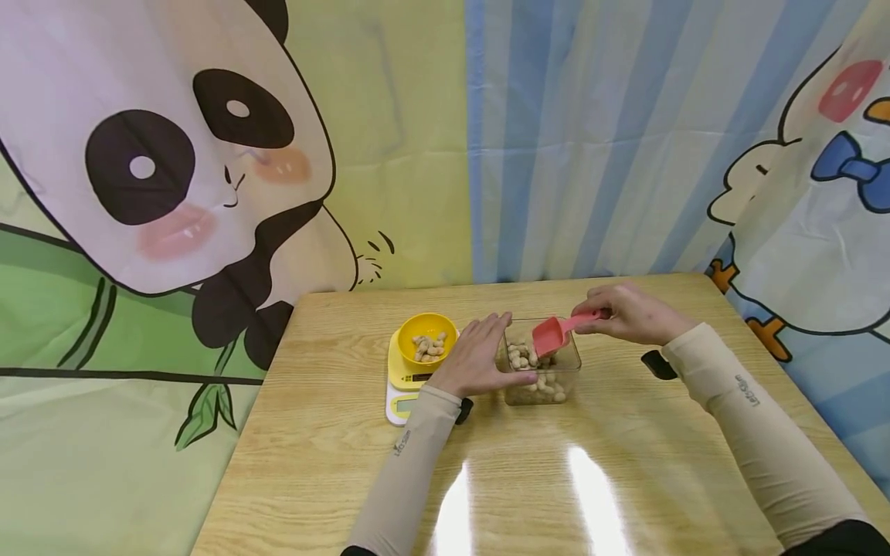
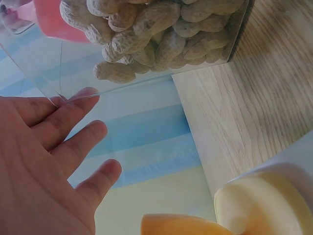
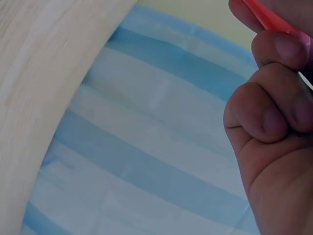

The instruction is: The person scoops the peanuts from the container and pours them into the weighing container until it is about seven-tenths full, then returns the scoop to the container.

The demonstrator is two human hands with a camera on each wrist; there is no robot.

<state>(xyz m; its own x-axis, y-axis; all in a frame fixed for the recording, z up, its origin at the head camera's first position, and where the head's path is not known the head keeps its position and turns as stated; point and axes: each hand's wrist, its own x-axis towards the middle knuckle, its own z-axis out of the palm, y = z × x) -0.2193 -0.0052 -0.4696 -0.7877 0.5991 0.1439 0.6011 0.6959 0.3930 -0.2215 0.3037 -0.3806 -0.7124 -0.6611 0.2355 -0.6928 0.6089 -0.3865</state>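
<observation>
A pink scoop (image 1: 550, 336) is pinched by its handle between the thumb and fingers of my right hand (image 1: 629, 313). The scoop's bowl tilts down inside a clear plastic container (image 1: 541, 397) over unshelled peanuts (image 1: 521, 357). My left hand (image 1: 480, 359) spans the container's left side, its thumb along the front and fingertips at the back left corner. In the left wrist view its fingers (image 2: 76, 142) are spread and fairly straight, with fingertips at the clear wall. The right wrist view shows the other fingers (image 3: 266, 112) curled into the palm.
Left of the container, a yellow bowl (image 1: 429, 316) with several peanuts (image 1: 428, 349) sits on a yellow and white kitchen scale (image 1: 396, 409). The wooden table (image 1: 313, 432) ends at the back against a printed curtain (image 1: 410, 177). Light glares off the table's front.
</observation>
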